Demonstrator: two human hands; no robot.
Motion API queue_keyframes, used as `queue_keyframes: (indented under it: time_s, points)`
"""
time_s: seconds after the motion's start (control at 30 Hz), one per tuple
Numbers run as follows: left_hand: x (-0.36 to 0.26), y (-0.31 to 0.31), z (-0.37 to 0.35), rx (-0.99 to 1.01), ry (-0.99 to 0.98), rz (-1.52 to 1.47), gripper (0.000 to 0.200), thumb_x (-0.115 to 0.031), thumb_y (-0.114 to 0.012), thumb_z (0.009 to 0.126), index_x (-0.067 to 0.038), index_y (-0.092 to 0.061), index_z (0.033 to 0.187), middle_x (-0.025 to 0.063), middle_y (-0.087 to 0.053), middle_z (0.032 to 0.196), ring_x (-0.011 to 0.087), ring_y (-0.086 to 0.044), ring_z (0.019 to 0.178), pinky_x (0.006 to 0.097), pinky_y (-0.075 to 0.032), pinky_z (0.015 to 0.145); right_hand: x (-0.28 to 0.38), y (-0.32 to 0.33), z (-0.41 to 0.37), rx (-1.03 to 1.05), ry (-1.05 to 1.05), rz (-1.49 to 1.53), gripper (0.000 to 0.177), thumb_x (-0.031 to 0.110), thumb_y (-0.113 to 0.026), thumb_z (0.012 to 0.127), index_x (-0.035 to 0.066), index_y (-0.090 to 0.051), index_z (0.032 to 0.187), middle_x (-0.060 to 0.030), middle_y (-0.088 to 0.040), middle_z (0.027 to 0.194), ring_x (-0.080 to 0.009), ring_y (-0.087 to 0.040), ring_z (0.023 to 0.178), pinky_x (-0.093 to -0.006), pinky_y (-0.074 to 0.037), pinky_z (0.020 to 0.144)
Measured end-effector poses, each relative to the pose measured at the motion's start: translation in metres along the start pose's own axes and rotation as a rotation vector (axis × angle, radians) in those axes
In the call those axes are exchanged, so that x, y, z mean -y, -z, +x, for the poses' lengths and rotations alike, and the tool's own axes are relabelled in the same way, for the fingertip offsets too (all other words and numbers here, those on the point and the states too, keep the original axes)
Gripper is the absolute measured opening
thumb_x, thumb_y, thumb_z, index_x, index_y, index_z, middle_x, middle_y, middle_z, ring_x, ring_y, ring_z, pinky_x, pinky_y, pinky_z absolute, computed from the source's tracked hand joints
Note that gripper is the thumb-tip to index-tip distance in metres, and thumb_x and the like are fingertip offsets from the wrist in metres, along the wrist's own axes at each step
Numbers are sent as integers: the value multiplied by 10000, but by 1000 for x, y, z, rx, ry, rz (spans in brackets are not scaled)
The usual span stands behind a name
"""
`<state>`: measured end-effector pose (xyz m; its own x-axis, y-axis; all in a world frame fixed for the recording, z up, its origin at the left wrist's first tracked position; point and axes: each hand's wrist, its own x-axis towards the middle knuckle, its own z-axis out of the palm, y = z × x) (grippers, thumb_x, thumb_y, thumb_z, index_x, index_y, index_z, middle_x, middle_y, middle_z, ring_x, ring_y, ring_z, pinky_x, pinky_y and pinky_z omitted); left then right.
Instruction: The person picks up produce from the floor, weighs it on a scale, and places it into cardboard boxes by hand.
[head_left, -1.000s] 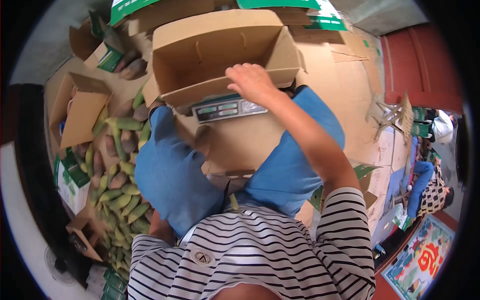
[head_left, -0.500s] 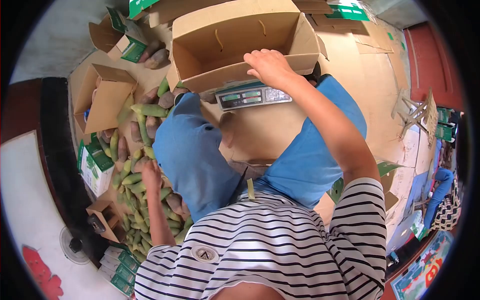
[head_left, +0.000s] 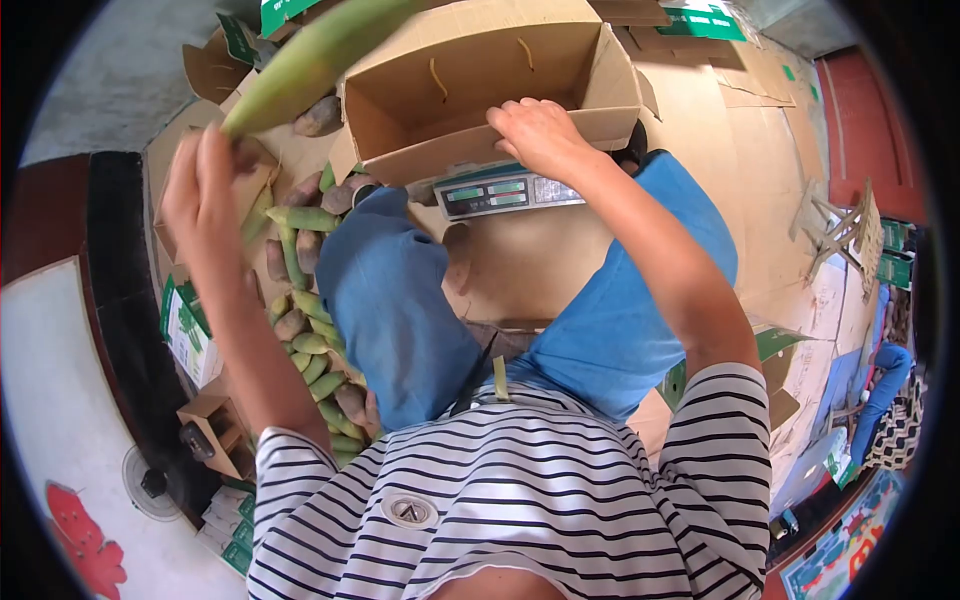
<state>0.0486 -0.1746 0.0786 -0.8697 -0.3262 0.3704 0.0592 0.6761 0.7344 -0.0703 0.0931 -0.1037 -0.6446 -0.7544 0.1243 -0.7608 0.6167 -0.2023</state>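
The long green stalk (head_left: 320,55) is in the air at the upper left, above the near left corner of the open cardboard box (head_left: 470,75). It slants up to the right and is blurred. The left hand (head_left: 200,195) is raised and holds the stalk by its lower end, with the fingers closed around it. The blur makes it hard to see each finger.

The box stands on a scale (head_left: 505,190), whose display faces the person. I cannot see anything inside the box except its bare walls. The right hand (head_left: 540,135) is on the near rim of the box, and its fingers are bent over the edge and grip it.

The person sits with the knees apart, in blue trousers (head_left: 390,300) and a striped shirt (head_left: 520,490), and the scale is between the knees. To the left of the left knee lies a pile of stalks (head_left: 305,335), some green and some brownish. Beside this pile stand green-printed cartons (head_left: 190,335). Flat cardboard sheets (head_left: 740,200) cover the floor on the right.
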Motion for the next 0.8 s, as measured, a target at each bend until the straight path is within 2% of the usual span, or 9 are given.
queue_keyframes:
  time_s: [0.13, 0.2, 0.3, 0.4, 0.43, 0.47, 0.57, 0.63, 0.8]
  points:
    - [1, -85, 59, 312, -167, 444, 258, -240, -530, 945, -9, -638, 985, 8, -591, 769, 80, -522, 687, 214, -408, 629, -3, -2, -2, -39, 22, 40, 204, 195, -649, 775, 67, -583, 919, -120, -640, 881, -297, -633, 852, -411, -508, 704]
    - [3, -132, 66, 455, -430, 499, 250, -190, -593, 837, 57, -621, 870, 214, -625, 804, 404, -598, 765, 438, -481, 733, -1, -3, -2, -43, 29, 67, 197, 176, -633, 768, 63, -585, 922, -128, -638, 873, -306, -635, 834, -419, -510, 686]
    - [11, -161, 54, 663, -548, 541, 320, -257, -566, 874, 43, -635, 786, 244, -627, 813, 377, -621, 782, 457, -477, 692, -5, -5, 0, -49, 20, 42, 202, 139, -620, 746, 56, -583, 926, -131, -636, 855, -323, -634, 802, -431, -509, 658]
    - [-24, -132, 58, 704, -199, 385, 373, -331, -542, 908, 14, -658, 827, 253, -638, 869, 321, -646, 820, 459, -478, 716, -9, -9, -3, -115, 73, 121, 194, 139, -623, 763, 59, -581, 934, -127, -635, 867, -314, -631, 829, -425, -507, 675]
    - [-18, -117, 54, 584, -118, 206, 375, -360, -521, 933, -19, -673, 965, 211, -667, 914, 326, -643, 838, 450, -474, 783, -7, -8, -3, -84, 52, 113, 189, 147, -625, 774, 59, -578, 934, -126, -633, 870, -312, -628, 836, -423, -506, 685]
    - [25, -105, 61, 513, -134, -1, 279, -259, -528, 950, -7, -631, 1011, 18, -611, 810, 87, -554, 712, 215, -430, 657, -5, -6, -3, -54, 35, 103, 185, 155, -627, 785, 60, -575, 934, -126, -630, 872, -310, -626, 843, -421, -504, 695]
    - [67, -57, 40, 236, 47, -65, 296, -283, -535, 952, -15, -628, 1036, 33, -629, 840, 94, -593, 744, 224, -463, 686, 0, -2, 0, 24, -3, 92, 202, 187, -631, 819, 70, -530, 948, -108, -606, 894, -302, -603, 885, -418, -489, 730]
    - [126, -36, 1, 162, 235, -36, 271, -256, -580, 918, 7, -621, 868, 20, -613, 724, 96, -547, 657, 252, -440, 610, 0, -1, 0, 41, -8, 84, 220, 203, -630, 831, 75, -503, 957, -99, -593, 901, -300, -591, 899, -419, -479, 740]
    - [216, -17, -183, 577, 487, 487, 273, -259, -583, 892, -1, -605, 977, 106, -641, 811, 200, -605, 779, 348, -482, 705, -1, 1, 1, 28, 24, 55, 221, 209, -634, 826, 74, -516, 955, -110, -608, 896, -314, -595, 888, -434, -477, 732]
